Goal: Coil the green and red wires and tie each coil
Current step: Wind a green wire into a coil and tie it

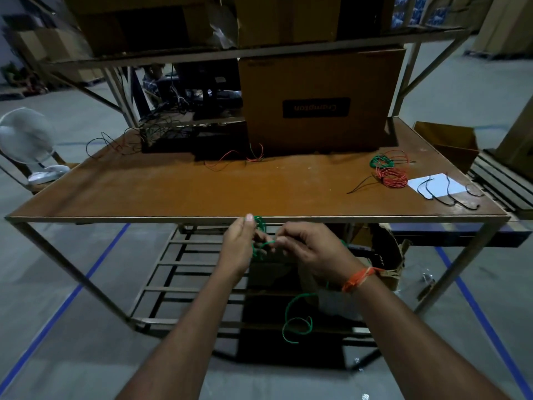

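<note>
Brown worktop on metal frame. Large cardboard box stands at far edge, centre-right. Green wire coil and red wire coil lie near right edge, touching. White paper at near right corner, black wires across it.

green wire partly hidden behind right hand, elbows cut off

Hands: left hand and right hand pinch a green wire just before the table edge.
Wire: its loose tail loops down below the right wrist.
Table: a green coil touches a red coil at far right, beside white paper.
Backdrop: cardboard box.
</note>
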`<state>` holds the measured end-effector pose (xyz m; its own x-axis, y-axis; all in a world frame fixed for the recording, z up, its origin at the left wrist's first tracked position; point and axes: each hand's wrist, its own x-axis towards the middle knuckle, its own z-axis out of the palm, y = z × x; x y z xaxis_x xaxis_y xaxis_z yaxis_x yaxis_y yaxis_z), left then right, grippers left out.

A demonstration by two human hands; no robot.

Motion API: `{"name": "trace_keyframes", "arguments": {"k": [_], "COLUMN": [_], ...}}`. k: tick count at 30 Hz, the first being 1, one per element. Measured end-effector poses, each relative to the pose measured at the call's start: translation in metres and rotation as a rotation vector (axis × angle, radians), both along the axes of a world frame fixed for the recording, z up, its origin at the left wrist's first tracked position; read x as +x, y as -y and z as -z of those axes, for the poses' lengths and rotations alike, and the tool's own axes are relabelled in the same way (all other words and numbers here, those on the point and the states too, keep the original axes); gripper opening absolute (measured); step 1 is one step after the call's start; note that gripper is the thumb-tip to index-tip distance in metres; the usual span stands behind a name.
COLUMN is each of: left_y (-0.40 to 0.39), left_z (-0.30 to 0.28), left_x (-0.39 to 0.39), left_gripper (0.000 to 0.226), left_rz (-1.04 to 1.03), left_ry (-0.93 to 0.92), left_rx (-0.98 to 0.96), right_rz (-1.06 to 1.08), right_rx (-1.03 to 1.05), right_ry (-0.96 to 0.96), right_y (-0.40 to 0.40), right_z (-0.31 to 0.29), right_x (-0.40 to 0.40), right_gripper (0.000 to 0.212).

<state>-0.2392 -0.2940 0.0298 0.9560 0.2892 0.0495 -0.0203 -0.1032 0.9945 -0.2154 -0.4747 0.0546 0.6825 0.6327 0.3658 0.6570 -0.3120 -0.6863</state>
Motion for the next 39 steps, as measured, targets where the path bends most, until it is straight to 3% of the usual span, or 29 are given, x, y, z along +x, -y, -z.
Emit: {"name": "trace_keyframes", "arguments": {"k": [5, 12, 16, 21, 25, 29, 31, 39], "left_y": [0.012, 0.001, -0.003, -0.012, -0.013, -0.013, -0.019, -0.023], "left_z": [-0.002, -0.004, -0.003, -0.004, -0.003, -0.01, -0.013, -0.003], "left_x": [-0.005, -0.009, -0.011, -0.008, -0.01, 0.0, 0.006, 0.012], "left_gripper": [0.034, 0.035, 0.044, 0.038, 0.034, 0.038, 0.037, 0.036], "left_rz": [0.171, 0.291, 0.333, 0.319, 0.483, 0.35, 0.266, 0.029], "left_ry": [-0.054, -0.095, -0.144, -0.195, -0.218, -0.211, -0.196, -0.074], "left_rx": [-0.133, -0.088, -0.226, -0.517, -0.451, -0.732, -0.866, -1.001], "right_rz": [0.18, 0.253, 0.192, 0.196, 0.296, 0.321, 0.338, 0.524], "right_rx": [0.069, 0.118, 0.112, 0.059, 0.155, -0.002, -0.063, -0.048], "right_ry": [0.036, -0.063, -0.103, -0.15, -0.236, -0.165, -0.167, -0.176], "right_y": [-0.006, -0.012, -0.012, -0.002, -0.004, -0.012, -0.011, -0.017], "right_z": [0.005, 0.02, 0.026, 0.033, 0.04, 0.058, 0.067, 0.074], "right_x": [0.016, 0.021, 0.02, 0.025, 0.028, 0.024, 0.019, 0.001], "right_gripper": [0.013, 0.012, 0.008, 0.006, 0.016, 0.02, 0.007, 0.013]}}
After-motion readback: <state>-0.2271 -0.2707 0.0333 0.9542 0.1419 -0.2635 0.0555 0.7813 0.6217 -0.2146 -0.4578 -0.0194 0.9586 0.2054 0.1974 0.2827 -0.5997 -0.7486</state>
